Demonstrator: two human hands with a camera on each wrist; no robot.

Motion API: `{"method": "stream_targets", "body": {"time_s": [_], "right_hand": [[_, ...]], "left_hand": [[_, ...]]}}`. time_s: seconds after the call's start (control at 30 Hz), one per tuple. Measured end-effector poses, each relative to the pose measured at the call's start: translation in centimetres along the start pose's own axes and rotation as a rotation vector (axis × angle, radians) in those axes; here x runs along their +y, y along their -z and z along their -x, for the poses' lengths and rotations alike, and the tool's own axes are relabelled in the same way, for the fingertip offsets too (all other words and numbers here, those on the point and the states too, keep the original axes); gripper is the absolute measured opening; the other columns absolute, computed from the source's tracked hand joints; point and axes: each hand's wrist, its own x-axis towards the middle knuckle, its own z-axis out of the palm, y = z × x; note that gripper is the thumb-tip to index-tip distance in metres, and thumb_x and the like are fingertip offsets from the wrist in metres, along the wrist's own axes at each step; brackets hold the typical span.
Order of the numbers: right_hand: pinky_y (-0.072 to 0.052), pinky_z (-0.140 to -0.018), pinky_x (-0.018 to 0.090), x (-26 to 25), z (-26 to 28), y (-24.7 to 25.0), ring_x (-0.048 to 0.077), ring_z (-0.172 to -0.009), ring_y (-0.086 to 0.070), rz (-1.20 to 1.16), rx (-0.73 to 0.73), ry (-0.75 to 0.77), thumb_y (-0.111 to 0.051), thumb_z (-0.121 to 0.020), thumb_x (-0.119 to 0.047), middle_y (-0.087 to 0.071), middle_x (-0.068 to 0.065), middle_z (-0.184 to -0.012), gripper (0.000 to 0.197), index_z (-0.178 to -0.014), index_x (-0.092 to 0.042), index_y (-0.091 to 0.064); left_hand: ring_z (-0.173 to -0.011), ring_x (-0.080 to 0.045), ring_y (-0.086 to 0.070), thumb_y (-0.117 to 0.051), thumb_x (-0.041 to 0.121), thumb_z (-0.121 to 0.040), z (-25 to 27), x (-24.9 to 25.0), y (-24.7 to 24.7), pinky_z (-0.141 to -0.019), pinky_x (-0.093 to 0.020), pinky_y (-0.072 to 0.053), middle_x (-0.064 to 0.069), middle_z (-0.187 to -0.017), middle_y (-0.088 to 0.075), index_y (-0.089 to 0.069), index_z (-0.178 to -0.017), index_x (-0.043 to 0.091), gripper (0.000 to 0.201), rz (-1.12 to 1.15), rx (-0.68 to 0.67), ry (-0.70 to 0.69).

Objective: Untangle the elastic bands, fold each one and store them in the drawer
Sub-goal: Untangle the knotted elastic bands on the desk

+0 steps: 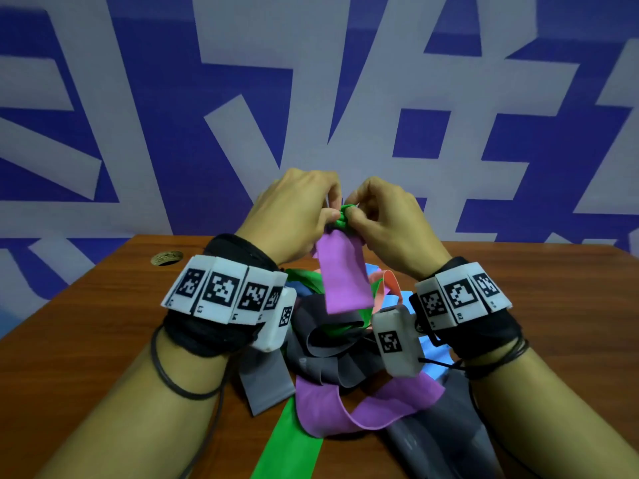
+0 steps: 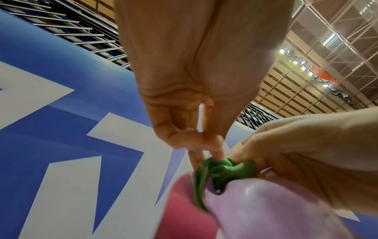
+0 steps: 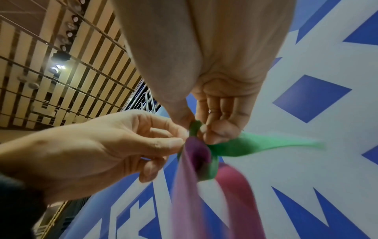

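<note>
- Left hand [image 1: 290, 210] and right hand [image 1: 383, 216] raised above the middle of the table [image 1: 103, 323], fingertips meeting on a knot.
- Knot: green band [image 1: 343, 217] bunched tight and wrinkled around the purple band [image 1: 340, 274]. Both are flat, thin, smooth stretchy strips.
- Left: thumb and forefinger pinch narrowly on the green bunch, other fingers curled in. Right: thumb and fingertips pinch the same green bunch from the other side.
- Purple strip hangs flat and straight from the knot down to the pile [image 1: 332, 344] on the table.
- Pile: loose tangle of grey band [image 1: 266, 382], more purple, green, blue and salmon strips, sitting mid-table toward the near edge; a green strip and a grey strip run off the near edge of the head view.
- Left wrist view only: green folds [image 2: 223, 169] crease over the glossy purple, left fingertip [image 2: 218, 155] pressed into the green.
- Right wrist view only: a green tail [image 3: 255, 145] sticks out sideways past the right fingers; purple blurred below.
- Only the head view shows the table and pile.
- Table: brown wood-grain top, round cable hole [image 1: 167, 258] near the far left corner. Bare wood on both the left and right sides of the pile.
- Drawer not visible in any view.
- Blue-and-white patterned wall [image 1: 138, 115] right behind the far edge.
</note>
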Motion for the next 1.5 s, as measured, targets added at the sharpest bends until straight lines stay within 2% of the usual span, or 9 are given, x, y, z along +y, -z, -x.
{"method": "stream_targets", "body": {"time_s": [0.2, 0.43, 0.6, 0.77, 1.0, 1.13, 1.3, 1.4, 1.5], "right_hand": [[-0.051, -0.057, 0.037, -0.1, 0.0, 0.2, 0.019, -0.056, -0.062, -0.123, 0.009, -0.024, -0.052, -0.093, -0.005, -0.067, 0.008, -0.066, 0.004, -0.089, -0.005, -0.052], [-0.055, -0.069, 0.037, -0.1, 0.1, 0.8, 0.024, -0.065, -0.066, -0.207, -0.093, 0.031, -0.052, -0.094, 0.0, -0.065, 0.011, -0.072, 0.015, -0.108, -0.006, -0.053], [-0.058, -0.069, 0.042, 0.4, -0.1, 0.4, 0.016, -0.065, -0.069, -0.073, -0.044, 0.01, -0.056, -0.091, -0.005, -0.072, 0.003, -0.073, 0.011, -0.091, -0.011, -0.065], [-0.058, -0.068, 0.044, 0.8, -0.2, 0.7, 0.018, -0.065, -0.07, -0.049, -0.074, -0.021, -0.056, -0.09, -0.004, -0.073, 0.006, -0.075, 0.012, -0.086, -0.012, -0.064], [-0.057, -0.073, 0.045, 0.9, -0.2, 1.1, 0.017, -0.075, -0.07, -0.012, -0.052, -0.017, -0.057, -0.09, -0.008, -0.073, 0.002, -0.08, 0.016, -0.083, -0.021, -0.062], [-0.058, -0.068, 0.041, 0.8, -0.2, 1.3, 0.022, -0.067, -0.07, -0.075, -0.077, -0.014, -0.055, -0.093, -0.006, -0.072, 0.007, -0.078, 0.009, -0.092, -0.011, -0.063], [-0.059, -0.07, 0.043, 0.9, -0.2, 1.7, 0.022, -0.062, -0.069, -0.115, -0.111, -0.021, -0.056, -0.095, -0.008, -0.07, 0.006, -0.073, 0.016, -0.107, -0.009, -0.067], [-0.059, -0.074, 0.041, 0.7, 0.0, 1.3, 0.014, -0.061, -0.071, -0.069, -0.059, -0.039, -0.059, -0.091, -0.008, -0.073, 0.003, -0.073, 0.012, -0.1, -0.01, -0.068], [-0.059, -0.068, 0.039, 0.2, 0.2, 1.2, 0.012, -0.057, -0.07, -0.06, -0.037, -0.035, -0.061, -0.089, -0.008, -0.073, 0.004, -0.071, 0.003, -0.092, -0.009, -0.062]], "left_hand": [[-0.078, -0.015, -0.064, -0.068, 0.022, -0.092, -0.1, 0.5, -0.4, -0.079, -0.037, -0.054, 0.004, -0.081, -0.067, -0.069, -0.093, 0.019, 0.003, 0.063, 0.048, 0.027], [-0.067, -0.003, -0.053, -0.08, 0.028, -0.08, 0.0, 0.1, 0.2, -0.067, -0.026, -0.043, 0.006, -0.078, -0.065, -0.06, -0.085, 0.021, 0.022, 0.102, 0.084, 0.043], [-0.063, -0.007, -0.062, -0.084, 0.029, -0.077, 0.0, 0.0, 0.6, -0.063, -0.026, -0.051, 0.004, -0.067, -0.067, -0.069, -0.077, 0.017, 0.02, 0.111, 0.047, 0.094], [-0.049, 0.002, -0.053, -0.081, 0.026, -0.081, 0.0, -0.2, 1.0, -0.049, -0.007, -0.037, 0.005, -0.062, -0.067, -0.069, -0.07, 0.017, 0.018, 0.169, -0.074, 0.063], [-0.056, -0.005, -0.062, -0.071, 0.013, -0.09, 0.2, -0.3, 1.9, -0.057, -0.016, -0.047, 0.0, -0.065, -0.068, -0.065, -0.079, 0.007, 0.014, 0.401, -0.191, -0.013], [-0.066, -0.014, -0.065, -0.073, 0.017, -0.087, 0.1, -0.3, 0.9, -0.065, -0.026, -0.05, 0.0, -0.072, -0.071, -0.065, -0.081, 0.015, 0.011, 0.316, -0.064, 0.016], [-0.065, -0.007, -0.065, -0.069, 0.011, -0.089, 0.0, -0.4, 0.9, -0.065, -0.016, -0.05, 0.002, -0.081, -0.071, -0.068, -0.095, 0.018, 0.01, 0.213, -0.004, 0.031], [-0.072, -0.008, -0.067, -0.071, 0.017, -0.089, 0.1, -0.3, 0.8, -0.073, -0.021, -0.053, 0.009, -0.08, -0.069, -0.071, -0.095, 0.022, 0.008, 0.147, -0.032, 0.051], [-0.06, -0.006, -0.067, -0.075, 0.025, -0.087, 0.2, 0.0, 0.7, -0.062, -0.013, -0.05, 0.011, -0.072, -0.066, -0.071, -0.093, 0.02, 0.009, 0.157, -0.009, 0.061]]}}
